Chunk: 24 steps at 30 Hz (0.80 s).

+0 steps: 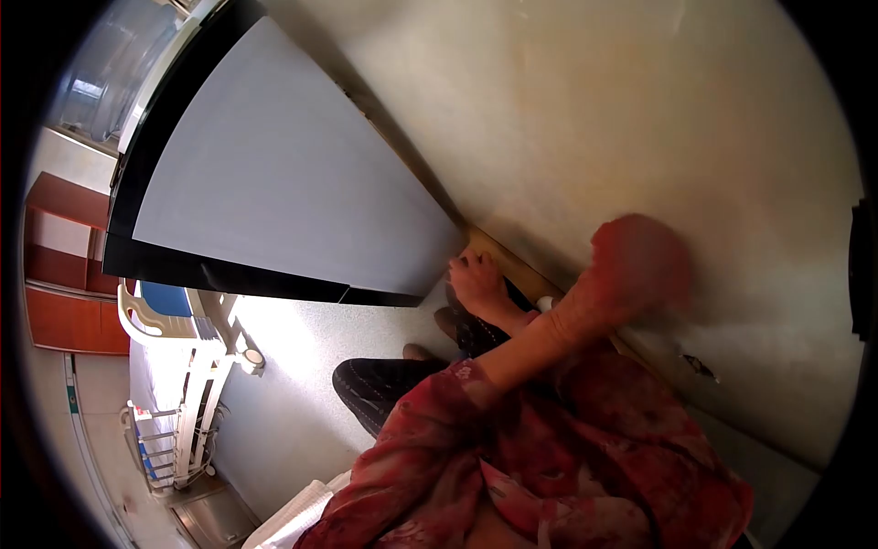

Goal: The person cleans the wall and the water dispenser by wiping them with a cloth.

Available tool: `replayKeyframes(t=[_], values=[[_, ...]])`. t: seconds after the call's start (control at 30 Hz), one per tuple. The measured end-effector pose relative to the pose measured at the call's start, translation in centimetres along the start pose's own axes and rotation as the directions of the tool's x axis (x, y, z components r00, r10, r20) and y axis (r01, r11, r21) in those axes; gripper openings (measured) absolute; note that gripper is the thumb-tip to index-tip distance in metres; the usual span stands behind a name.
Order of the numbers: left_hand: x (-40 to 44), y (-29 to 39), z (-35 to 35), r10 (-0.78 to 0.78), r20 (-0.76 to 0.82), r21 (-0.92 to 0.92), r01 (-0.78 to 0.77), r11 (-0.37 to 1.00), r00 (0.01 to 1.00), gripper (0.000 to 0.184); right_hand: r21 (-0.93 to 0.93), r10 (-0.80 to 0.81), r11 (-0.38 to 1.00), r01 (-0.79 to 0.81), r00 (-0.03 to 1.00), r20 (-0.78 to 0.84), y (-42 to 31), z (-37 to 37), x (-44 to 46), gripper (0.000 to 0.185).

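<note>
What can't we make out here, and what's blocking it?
Head view: red item, blurred; cloth or glove unclear.
Head view: hand at the red item; its fingers are covered by it.
Head view: other hand; palm hidden by the hand's back.
Head view: dark mark on the wall; too small to identify.
Head view: black object at right; cut off by the dark image edge.
Head view: clear container, upper left; same edge cuts it.
</note>
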State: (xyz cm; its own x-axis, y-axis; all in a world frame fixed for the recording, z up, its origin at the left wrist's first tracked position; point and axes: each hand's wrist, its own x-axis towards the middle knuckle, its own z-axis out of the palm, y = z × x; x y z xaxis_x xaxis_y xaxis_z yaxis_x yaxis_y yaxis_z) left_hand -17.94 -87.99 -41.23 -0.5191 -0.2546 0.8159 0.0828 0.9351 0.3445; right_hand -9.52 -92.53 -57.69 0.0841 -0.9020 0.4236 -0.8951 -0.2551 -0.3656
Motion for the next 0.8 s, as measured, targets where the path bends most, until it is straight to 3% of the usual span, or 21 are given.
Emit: replayKeyframes(t=[0.03, 0.07, 0.1, 0.13, 0.17, 0.2, 0.23, 0.27, 0.3, 0.33, 0.37, 0.4, 0.43, 0.5, 0.57, 0.63, 0.7, 0.77, 0.8], values=[[0.4, 0.5, -0.5, 0.002, -0.002, 0.007, -0.002, 1.000, 1.000, 0.045, 0.002, -0.007, 1.000, 0.007, 1.000, -0.003, 0.0, -0.3, 0.1, 0.017], [1.5, 1.2, -1.6, -0.252, -0.065, -0.166, 0.239, 0.957, 0.966, 0.041, 0.034, 0.013, 0.999, -0.015, 0.998, 0.060, 0.0, -0.4, 0.1, 0.019], [2.1, 1.3, -2.5, -0.493, -0.082, -0.343, 0.440, 0.830, 0.866, 0.037, 0.065, 0.028, 0.997, -0.036, 0.992, 0.121, 0.0, -0.5, 0.2, 0.023], [1.4, 0.0, -3.2, -0.488, -0.088, -0.331, 0.437, 0.837, 0.868, 0.037, 0.071, 0.018, 0.997, -0.026, 0.993, 0.113, 0.3, 0.3, 0.2, 0.023], [0.2, -2.1, -4.1, -0.307, -0.055, 0.057, 0.310, 0.949, 0.950, 0.039, 0.053, 0.013, 0.998, -0.020, 0.990, 0.139, 0.6, 1.9, 0.0, 0.022], [-0.3, -3.7, -5.2, -0.144, 0.051, 0.427, 0.109, 0.898, 0.988, 0.040, 0.035, 0.007, 0.999, -0.013, 0.986, 0.166, 0.8, 2.8, 0.0, 0.022], [0.2, -4.6, -6.4, -0.305, -0.043, 0.347, 0.301, 0.888, 0.951, 0.041, 0.041, -0.005, 0.999, -0.001, 0.988, 0.157, 0.7, 2.7, -0.2, 0.022], [0.8, -5.5, -7.6, -0.462, -0.121, 0.246, 0.477, 0.844, 0.879, 0.041, 0.273, 0.049, 0.959, -0.070, 0.995, 0.083, 0.7, 2.4, -0.6, 0.021], [1.2, -7.1, -8.5, -0.418, -0.280, 0.309, 0.494, 0.813, 0.864, 0.042, 0.494, 0.118, 0.862, -0.116, 0.993, 0.028, 0.1, 1.3, 0.2, 0.021], [1.6, -8.6, -9.3, -0.353, -0.431, 0.363, 0.517, 0.775, 0.830, 0.043, 0.595, 0.184, 0.801, -0.071, 0.974, -0.130, -0.4, 0.1, 1.0, 0.021], [2.4, -10.0, -10.8, -0.423, -0.489, 0.246, 0.585, 0.773, 0.763, 0.049, 0.598, 0.172, 0.799, -0.057, 0.975, -0.137, -0.5, -0.6, 1.5, 0.021], [3.0, -11.0, -12.1, -0.493, -0.533, 0.122, 0.639, 0.760, 0.688, 0.054, 0.318, 0.069, 0.945, -0.073, 0.997, 0.021, -0.4, -0.9, 1.2, 0.026], [3.1, -11.8, -12.7, -0.479, -0.542, 0.134, 0.634, 0.762, 0.691, 0.054, 0.009, 0.017, 1.000, -0.019, 0.980, 0.198, -0.1, -1.1, 0.9, 0.032], [1.3, -14.5, -14.3, -0.585, -0.553, 0.009, 0.707, 0.707, 0.593, 0.061, 0.067, -0.082, 0.995, 0.074, 0.988, 0.127, 0.5, -0.7, 0.6, 0.023], [-1.5, -17.5, -14.1, -0.557, -0.595, 0.152, 0.761, 0.631, 0.580, 0.062, -0.017, -0.257, 0.966, 0.260, 0.961, 0.104, 0.4, -1.3, 1.2, 0.019], [-3.4, -18.0, -14.3, -0.841, -0.351, 0.000, 0.898, 0.440, 0.412, 0.057, -0.042, -0.297, 0.952, 0.302, 0.950, 0.094, 0.2, -1.6, 1.2, 0.019], [-6.1, -19.2, -13.4, -0.959, -0.110, -0.300, 0.911, 0.282, 0.260, 0.053, -0.075, -0.333, 0.938, 0.339, 0.939, 0.085, -0.6, -2.2, 1.4, 0.019], [-5.0, -15.5, -13.8, -0.909, -0.156, -0.089, 0.911, 0.402, 0.386, 0.050, -0.083, -0.274, 0.958, 0.275, 0.961, 0.024, -1.2, -2.5, 1.5, 0.017], [-3.1, -13.2, -15.1, -0.903, -0.177, -0.085, 0.908, 0.410, 0.392, 0.050, -0.005, -0.267, 0.964, 0.267, 0.962, 0.052, -1.1, -2.4, 1.2, 0.015]])
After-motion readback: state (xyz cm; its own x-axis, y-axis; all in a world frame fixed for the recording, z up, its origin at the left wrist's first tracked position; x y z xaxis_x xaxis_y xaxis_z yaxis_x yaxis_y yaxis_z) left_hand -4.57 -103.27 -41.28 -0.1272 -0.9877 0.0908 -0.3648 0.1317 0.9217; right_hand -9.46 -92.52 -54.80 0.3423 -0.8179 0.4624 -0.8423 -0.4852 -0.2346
